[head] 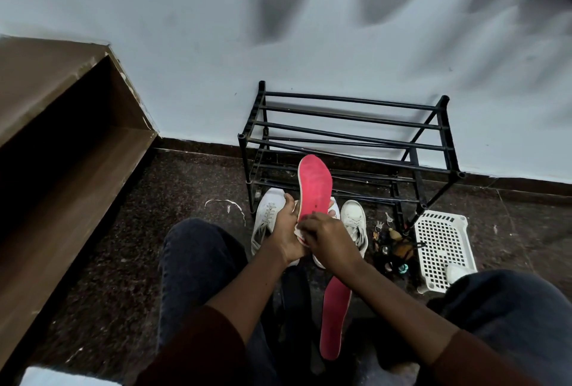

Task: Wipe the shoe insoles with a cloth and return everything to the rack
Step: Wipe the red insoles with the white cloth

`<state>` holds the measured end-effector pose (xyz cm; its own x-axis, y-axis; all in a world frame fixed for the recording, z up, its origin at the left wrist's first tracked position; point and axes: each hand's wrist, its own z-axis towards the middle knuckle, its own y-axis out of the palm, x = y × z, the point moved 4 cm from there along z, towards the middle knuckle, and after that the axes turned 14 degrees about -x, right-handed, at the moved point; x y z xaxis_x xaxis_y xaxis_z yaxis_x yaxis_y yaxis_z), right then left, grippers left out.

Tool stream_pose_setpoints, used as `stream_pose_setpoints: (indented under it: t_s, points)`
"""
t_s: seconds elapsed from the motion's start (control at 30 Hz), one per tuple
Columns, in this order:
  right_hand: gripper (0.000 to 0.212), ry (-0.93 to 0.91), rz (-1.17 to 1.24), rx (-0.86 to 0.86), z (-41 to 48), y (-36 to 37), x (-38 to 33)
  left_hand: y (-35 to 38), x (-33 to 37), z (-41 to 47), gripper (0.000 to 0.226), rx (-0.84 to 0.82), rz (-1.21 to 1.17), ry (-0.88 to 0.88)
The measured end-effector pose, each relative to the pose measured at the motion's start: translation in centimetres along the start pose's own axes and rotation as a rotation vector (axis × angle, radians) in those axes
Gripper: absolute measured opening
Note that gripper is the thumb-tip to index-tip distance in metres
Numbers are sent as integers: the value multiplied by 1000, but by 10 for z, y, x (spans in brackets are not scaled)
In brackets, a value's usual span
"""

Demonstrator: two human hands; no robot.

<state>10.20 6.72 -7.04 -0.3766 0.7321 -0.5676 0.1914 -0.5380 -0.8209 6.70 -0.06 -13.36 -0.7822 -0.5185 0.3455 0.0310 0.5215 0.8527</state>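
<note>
I hold a red insole (314, 187) upright in front of the black shoe rack (353, 134). My left hand (286, 227) grips its lower left edge. My right hand (329, 238) covers the insole's lower end and pinches a white cloth (298, 231) against it; only a small part of the cloth shows between my hands. A second red insole (334, 320) lies on the floor between my legs. Two white sneakers, one on the left (266, 218) and one on the right (354, 221), stand on the floor before the rack, partly hidden by my hands.
A white perforated basket (442, 246) lies right of the rack, with keys and small dark items (393, 249) beside it. A wooden shelf unit (62, 144) stands at the left. A loose white lace (226, 203) lies on the dark floor. My knees frame the working area.
</note>
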Motion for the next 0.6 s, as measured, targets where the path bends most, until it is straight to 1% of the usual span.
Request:
stream_pose_setpoints:
  t_s: [0.1, 0.17, 0.23, 0.3, 0.37, 0.43, 0.53, 0.6]
  points:
    - [11, 26, -60, 9, 15, -7, 3, 4, -2, -1, 90, -22, -64, 15]
    - [8, 89, -88, 41, 28, -16, 8, 8, -2, -1, 76, -39, -102, 53]
    - [10, 160, -93, 95, 39, -26, 16, 14, -2, -3, 65, -59, -88, 75]
    - [12, 199, -74, 132, 44, -31, 20, 15, -3, -4, 61, -67, -76, 93]
    - [11, 173, -60, 134, 42, -29, 14, 13, -2, -5, 61, -75, -91, 113]
    - [11, 114, -35, 105, 33, -21, 6, 8, 1, -5, 69, -53, -97, 122]
    - [17, 0, -25, 46, 11, -8, -10, -3, 7, -2, 81, -13, -38, 95]
    - [19, -59, -32, 11, -2, -3, -16, -4, 9, -2, 75, 9, 33, 88]
